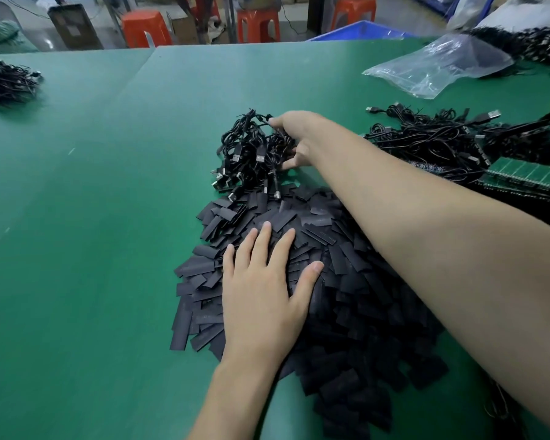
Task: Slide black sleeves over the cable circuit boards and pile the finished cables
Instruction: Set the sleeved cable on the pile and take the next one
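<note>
Green matting (92,185) covers the bench, with orange plastic stools (146,28) behind and a clear plastic bag (432,63) and loose black cables with green circuit boards (458,144) at the right. At centre, flat black rectangular sleeves (346,281) lie heaped, their long axes pointing every way. The left hand (264,281) rests on them, fingers straight. Just beyond, the right hand (299,138) grasps a bundle of black USB cables (251,150).

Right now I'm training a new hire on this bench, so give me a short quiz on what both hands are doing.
1. True or false: the left hand rests flat on the pile of sleeves.
2. The right hand grips: A) a pair of scissors, B) a bundle of cables, C) a roll of tape.
3. Fill in: the table is covered in the colour ___.
Key: 1 true; 2 B; 3 green.
</note>
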`<action>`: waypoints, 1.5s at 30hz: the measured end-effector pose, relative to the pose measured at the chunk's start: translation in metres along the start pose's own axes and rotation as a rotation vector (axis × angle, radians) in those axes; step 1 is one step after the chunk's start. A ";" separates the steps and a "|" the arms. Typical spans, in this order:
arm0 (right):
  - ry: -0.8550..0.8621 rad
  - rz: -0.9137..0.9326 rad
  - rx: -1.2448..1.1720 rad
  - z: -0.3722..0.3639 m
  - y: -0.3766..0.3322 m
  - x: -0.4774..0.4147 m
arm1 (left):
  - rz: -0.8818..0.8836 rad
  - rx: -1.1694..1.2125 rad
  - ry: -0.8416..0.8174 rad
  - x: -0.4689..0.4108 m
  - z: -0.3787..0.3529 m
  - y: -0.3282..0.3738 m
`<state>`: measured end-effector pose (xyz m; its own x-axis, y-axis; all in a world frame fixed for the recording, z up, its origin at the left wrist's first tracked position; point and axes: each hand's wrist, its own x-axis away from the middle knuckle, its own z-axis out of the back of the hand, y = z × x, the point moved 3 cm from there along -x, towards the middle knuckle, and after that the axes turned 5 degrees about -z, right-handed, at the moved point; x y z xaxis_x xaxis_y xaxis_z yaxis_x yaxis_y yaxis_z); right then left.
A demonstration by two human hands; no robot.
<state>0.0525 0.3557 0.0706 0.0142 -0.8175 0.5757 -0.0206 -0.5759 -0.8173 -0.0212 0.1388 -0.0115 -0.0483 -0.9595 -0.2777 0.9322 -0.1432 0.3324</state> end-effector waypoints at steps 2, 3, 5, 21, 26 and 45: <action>-0.061 -0.005 -0.135 -0.003 -0.001 0.002 | 0.000 -0.004 0.000 0.000 0.000 0.000; -0.076 0.002 -0.209 -0.004 -0.001 0.003 | 0.000 -0.005 0.001 0.000 0.000 0.000; -0.106 0.012 -0.340 -0.007 -0.003 0.007 | 0.000 -0.006 0.003 0.000 0.000 -0.001; 0.060 0.606 1.351 0.011 0.042 0.004 | -0.002 -0.008 -0.004 0.000 0.000 0.000; 0.009 0.557 1.476 -0.005 0.049 0.003 | -0.003 -0.011 -0.008 0.000 -0.001 -0.001; -0.157 0.688 1.449 0.023 0.063 0.042 | -0.019 -0.033 -0.012 0.000 0.001 0.001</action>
<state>0.0751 0.2851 0.0425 0.5012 -0.8477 0.1739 0.8479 0.4409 -0.2944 -0.0204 0.1383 -0.0097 -0.0702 -0.9596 -0.2725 0.9423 -0.1534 0.2975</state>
